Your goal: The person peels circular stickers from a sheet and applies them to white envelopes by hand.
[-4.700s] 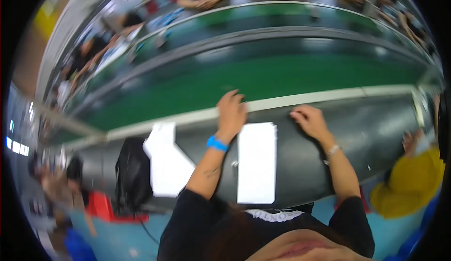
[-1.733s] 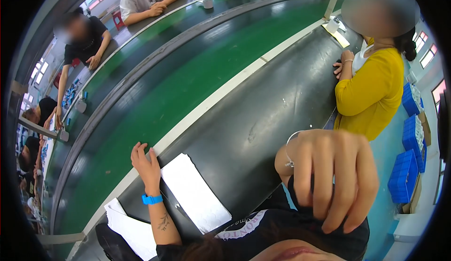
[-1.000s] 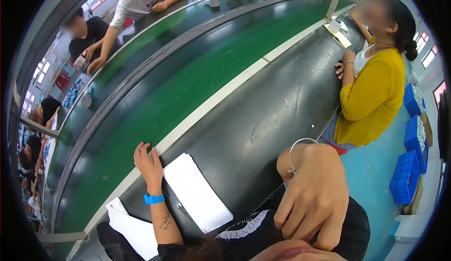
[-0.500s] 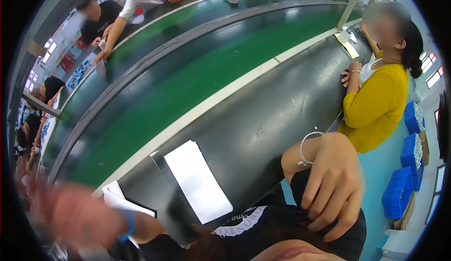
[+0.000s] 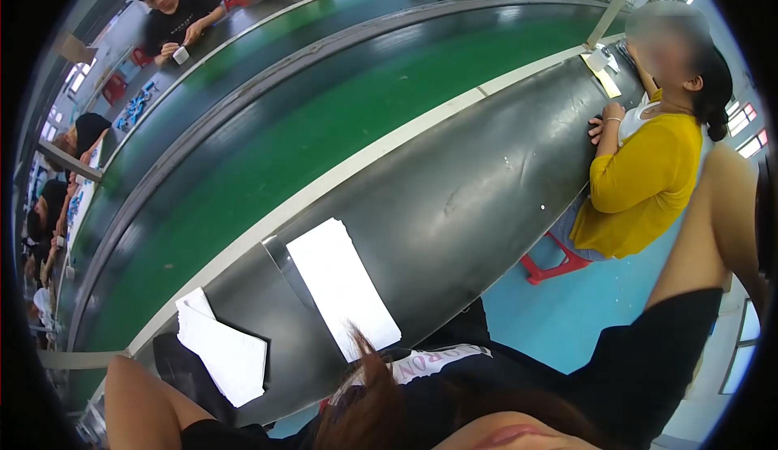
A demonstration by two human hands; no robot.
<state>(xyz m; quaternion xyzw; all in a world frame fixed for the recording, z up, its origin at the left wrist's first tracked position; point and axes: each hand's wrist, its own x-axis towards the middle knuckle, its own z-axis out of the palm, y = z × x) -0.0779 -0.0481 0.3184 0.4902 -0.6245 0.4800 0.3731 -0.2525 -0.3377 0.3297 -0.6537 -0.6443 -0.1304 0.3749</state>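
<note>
Neither of my hands shows at this moment. My left arm [image 5: 142, 401] is bent at the lower left, its hand outside the picture. On the right my right arm [image 5: 697, 223] is raised along the edge, and its hand is also out of sight. In front of my body, white paper [image 5: 340, 280] lies flat on the black worktable [image 5: 438, 207]. Further left rests a second pile of white sheets [image 5: 227, 353], its top pieces at an angle. A strand of hair [image 5: 373, 377] hangs over the lower end of the nearer paper.
A green conveyor belt [image 5: 324, 142] curves beyond the worktable. At the right a person in a yellow cardigan [image 5: 648, 174] sits on a red stool [image 5: 555, 263]. Across the belt a person in a black shirt [image 5: 182, 20] holds a small white object [image 5: 181, 56].
Both my hands have left the picture, the arms now spread outward to the sides. Across the belt, the person in white has drawn back their reaching arm.
</note>
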